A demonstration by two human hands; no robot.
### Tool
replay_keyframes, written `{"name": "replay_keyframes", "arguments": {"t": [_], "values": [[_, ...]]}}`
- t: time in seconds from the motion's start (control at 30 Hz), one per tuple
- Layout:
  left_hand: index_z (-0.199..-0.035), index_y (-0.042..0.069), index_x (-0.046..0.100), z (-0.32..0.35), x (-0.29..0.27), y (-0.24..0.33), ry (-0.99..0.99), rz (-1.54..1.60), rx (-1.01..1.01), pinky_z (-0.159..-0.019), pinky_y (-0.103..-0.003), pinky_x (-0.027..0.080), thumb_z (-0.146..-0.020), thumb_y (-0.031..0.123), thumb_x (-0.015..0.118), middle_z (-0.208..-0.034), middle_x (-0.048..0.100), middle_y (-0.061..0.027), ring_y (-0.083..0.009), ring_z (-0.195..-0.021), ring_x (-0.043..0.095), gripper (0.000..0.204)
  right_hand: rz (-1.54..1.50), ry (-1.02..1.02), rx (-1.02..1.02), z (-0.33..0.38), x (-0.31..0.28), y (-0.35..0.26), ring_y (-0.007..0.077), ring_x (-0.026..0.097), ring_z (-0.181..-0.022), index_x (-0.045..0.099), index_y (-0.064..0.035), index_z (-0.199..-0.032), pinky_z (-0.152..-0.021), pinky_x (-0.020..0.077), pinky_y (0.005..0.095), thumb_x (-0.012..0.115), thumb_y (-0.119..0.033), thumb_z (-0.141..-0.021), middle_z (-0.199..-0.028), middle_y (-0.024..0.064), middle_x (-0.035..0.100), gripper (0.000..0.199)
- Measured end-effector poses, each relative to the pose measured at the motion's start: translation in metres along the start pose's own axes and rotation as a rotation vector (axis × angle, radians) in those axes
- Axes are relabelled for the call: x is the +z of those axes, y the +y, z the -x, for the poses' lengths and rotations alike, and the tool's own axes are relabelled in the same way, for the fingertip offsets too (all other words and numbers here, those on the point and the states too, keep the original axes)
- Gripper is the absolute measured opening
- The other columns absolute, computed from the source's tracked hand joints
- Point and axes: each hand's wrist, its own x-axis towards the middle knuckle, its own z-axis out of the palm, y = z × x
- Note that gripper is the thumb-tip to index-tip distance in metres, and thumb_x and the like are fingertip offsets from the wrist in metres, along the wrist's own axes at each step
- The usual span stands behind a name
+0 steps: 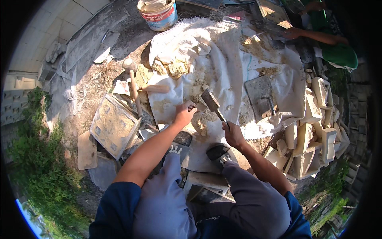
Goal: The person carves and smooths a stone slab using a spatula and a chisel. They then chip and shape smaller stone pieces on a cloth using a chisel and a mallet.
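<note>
In front of my feet, my right hand [233,134] is closed round the thin handle of a hand tool with a thick, grey rectangular head [210,100]; its exact kind is unclear. The head is raised toward the upper left, beside my left hand. My left hand [185,113] pinches a small tan flat piece [201,106], perhaps stone, over the white cloth sheet [217,59]. Stone dust and crumbs lie on the sheet below. Yellowish stone lumps [178,68] rest farther up the sheet.
A mallet [133,79] and a wooden handle [156,88] lie left, above a stone-filled tray [114,125]. A flat metal trowel [259,96] lies right, near piled cut stones [306,153]. A bucket [159,18] stands at the back; another person's arm [318,36] reaches in far right.
</note>
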Motion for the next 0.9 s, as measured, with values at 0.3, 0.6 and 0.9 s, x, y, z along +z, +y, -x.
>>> {"name": "replay_keyframes", "arguments": {"t": [0.3, 0.6, 0.9], "values": [[-0.091, 0.005, 0.071, -0.006, 0.001, 0.007, 0.026, -0.237, -0.105, -0.065, -0.032, 0.054, -0.075, 0.014, 0.079, -0.075, 0.070, -0.0092, -0.0197, -0.066, 0.067, 0.020, -0.047, 0.234, -0.185, -0.015, 0.003, -0.046, 0.0499, 0.055, -0.057, 0.044, 0.0003, -0.092, -0.049, 0.0384, 0.0541, 0.046, -0.020, -0.103, -0.060, 0.0266, 0.053, 0.022], [-0.081, 0.003, 0.072, -0.004, 0.002, 0.015, 0.026, -0.257, -0.196, -0.066, -0.036, 0.053, -0.075, 0.012, 0.073, -0.075, 0.071, -0.0148, -0.0273, -0.068, 0.069, 0.011, 0.238, -0.097, 0.039, 0.005, 0.007, -0.006, 0.0529, 0.059, -0.069, 0.049, 0.0026, -0.097, -0.065, 0.0445, 0.0614, 0.045, -0.028, -0.102, -0.067, 0.0332, 0.058, 0.031], [-0.080, 0.004, 0.071, -0.007, 0.004, 0.022, 0.047, -0.233, -0.143, -0.064, -0.036, 0.052, -0.075, 0.019, 0.076, -0.075, 0.070, -0.0151, -0.0281, -0.066, 0.068, 0.017, -0.014, 0.153, -0.036, -0.007, 0.000, -0.042, 0.0519, 0.058, -0.069, 0.045, 0.0011, -0.097, -0.056, 0.0413, 0.0566, 0.048, -0.013, -0.099, -0.068, 0.0308, 0.058, 0.015]]}}
